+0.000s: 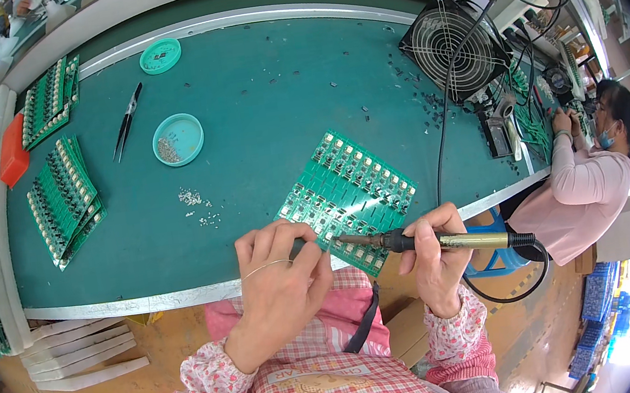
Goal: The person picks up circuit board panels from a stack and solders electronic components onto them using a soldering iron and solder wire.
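A green circuit board panel (365, 186), set with rows of small parts, lies tilted at the bench's front edge. My right hand (440, 255) is closed round a soldering iron (456, 241); its tip reaches the lower left part of the panel. At that same corner my left hand (281, 272) has its fingers bent and pinched together near the iron's tip. Whatever those fingers hold is hidden or too small to name. The iron's black cable loops below my right hand.
Loose small parts (194, 200) and a round dish (179, 140) lie left of the panel, with tweezers (128, 121) and stacked boards (65, 199) beyond. A smaller dish (160, 55) and red box (13, 150) sit farther back. A fan (454, 47) stands right; a co-worker (579, 177) sits beyond.
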Demonstrator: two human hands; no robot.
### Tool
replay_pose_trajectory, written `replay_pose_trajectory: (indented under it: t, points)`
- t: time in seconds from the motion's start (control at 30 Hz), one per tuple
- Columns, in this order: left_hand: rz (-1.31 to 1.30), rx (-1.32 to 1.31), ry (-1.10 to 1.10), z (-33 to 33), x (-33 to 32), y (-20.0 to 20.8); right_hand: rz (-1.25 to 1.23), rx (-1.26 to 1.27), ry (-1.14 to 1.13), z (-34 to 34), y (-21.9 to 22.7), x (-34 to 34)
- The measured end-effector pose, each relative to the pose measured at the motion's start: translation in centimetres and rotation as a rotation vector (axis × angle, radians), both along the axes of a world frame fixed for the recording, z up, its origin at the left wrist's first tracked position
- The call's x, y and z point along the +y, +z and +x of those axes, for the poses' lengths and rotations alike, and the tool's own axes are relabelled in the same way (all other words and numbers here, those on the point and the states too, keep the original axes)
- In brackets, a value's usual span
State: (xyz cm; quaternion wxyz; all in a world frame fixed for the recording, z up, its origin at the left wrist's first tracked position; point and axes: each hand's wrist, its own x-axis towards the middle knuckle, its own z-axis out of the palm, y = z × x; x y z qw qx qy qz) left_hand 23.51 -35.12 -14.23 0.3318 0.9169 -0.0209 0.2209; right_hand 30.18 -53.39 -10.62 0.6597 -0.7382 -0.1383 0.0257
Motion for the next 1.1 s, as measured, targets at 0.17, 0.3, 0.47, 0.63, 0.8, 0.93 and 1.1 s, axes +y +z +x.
replay_pose_trajectory:
  t: [0.17,0.3,0.47,0.63,0.8,0.93,1.1]
  points:
    - [0.015,-0.002,0.009,0.1,0.0,0.0,-0.013,0.017,-0.019,0.0,0.3,0.2]
    - [0.020,0.003,0.012,0.2,-0.1,0.0,-0.032,0.000,-0.001,0.0,0.1,0.2]
    - [0.031,0.000,0.022,0.3,-0.2,0.0,-0.089,-0.046,-0.006,-0.7,0.1,0.0]
    - [0.028,-0.015,0.009,0.1,0.0,-0.2,-0.162,-0.217,0.015,-0.9,-0.9,-0.1]
    - [0.012,-0.044,-0.016,-0.4,0.3,-0.5,-0.015,-0.109,-0.150,-1.2,-0.7,-1.1]
    - [-0.004,-0.049,-0.036,-0.7,0.0,-0.5,-0.007,-0.091,-0.183,-1.7,-0.9,-1.7]
    - [-0.013,-0.056,-0.045,-0.6,-1.0,-0.4,0.005,-0.112,-0.163,-2.6,-1.2,-2.2]
